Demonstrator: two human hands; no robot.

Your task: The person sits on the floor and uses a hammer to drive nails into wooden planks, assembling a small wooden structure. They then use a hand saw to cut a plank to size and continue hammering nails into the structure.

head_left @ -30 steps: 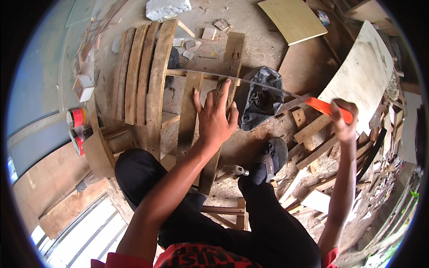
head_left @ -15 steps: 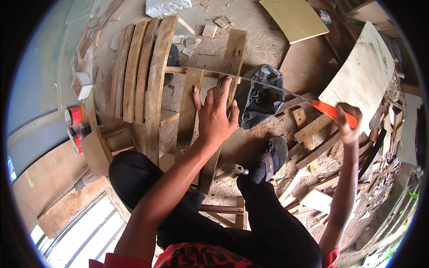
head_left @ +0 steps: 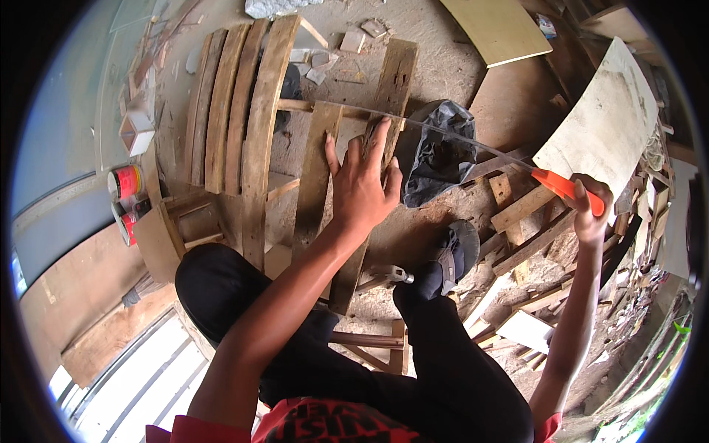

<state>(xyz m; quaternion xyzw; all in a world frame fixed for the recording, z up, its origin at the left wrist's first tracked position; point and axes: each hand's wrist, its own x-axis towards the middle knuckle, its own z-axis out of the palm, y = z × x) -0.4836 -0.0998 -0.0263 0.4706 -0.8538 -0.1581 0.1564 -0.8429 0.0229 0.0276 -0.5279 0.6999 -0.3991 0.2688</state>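
Observation:
My right hand [head_left: 593, 209] is wrapped round the orange handle of a hand saw [head_left: 554, 182]. Its thin blade slopes up leftward across a wooden plank [head_left: 396, 74] and reaches the top end of another plank [head_left: 313, 177]. My left hand [head_left: 362, 184] lies with fingers spread over these two planks, one fingertip close to the blade. Whether the teeth have cut into the wood cannot be made out. A thin wooden bar [head_left: 295, 105] passes behind the planks near the blade.
Slatted boards [head_left: 258, 140] stand to the left. Beyond the planks sits an open black bag [head_left: 441, 159]. A hammer [head_left: 391, 275] lies near my foot. Scrap wood [head_left: 523, 210] and a pale sheet [head_left: 602, 118] fill the right side; two cans [head_left: 127, 183] stand far left.
My right hand and the saw have moved a little to the right, drawing the blade along. My left hand keeps its place on the planks. The whole view has shifted slightly.

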